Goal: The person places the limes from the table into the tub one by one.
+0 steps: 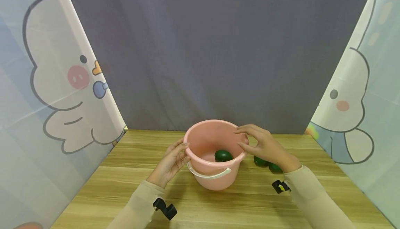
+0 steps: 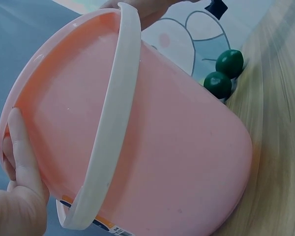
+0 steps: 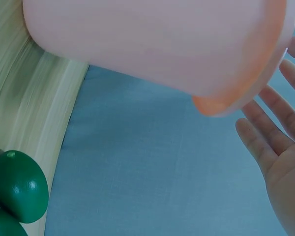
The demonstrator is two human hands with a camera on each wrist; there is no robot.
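Note:
A pink bucket (image 1: 215, 175) with a white handle (image 1: 210, 176) stands upright on the wooden table. My left hand (image 1: 171, 162) grips its left rim, fingers under the lip outside; the left wrist view shows those fingers (image 2: 23, 147) close up. At the right rim is my right hand (image 1: 264, 145), its thumb and fingers spread apart; in the right wrist view the fingers (image 3: 270, 115) look nearly straight beside the lip. Inside the bucket lies one glossy dark green, egg-shaped fruit (image 1: 223, 155), avocado-like. Similar green fruits (image 3: 20, 187) lie on the table right of the bucket, partly behind my right hand in the head view.
The wooden table (image 1: 125, 173) runs back to a grey curtain (image 1: 200, 55). Cartoon-printed cloths hang on the left (image 1: 59, 83) and right (image 1: 353, 93). Black wrist mounts (image 1: 165, 209) sit on both sleeves.

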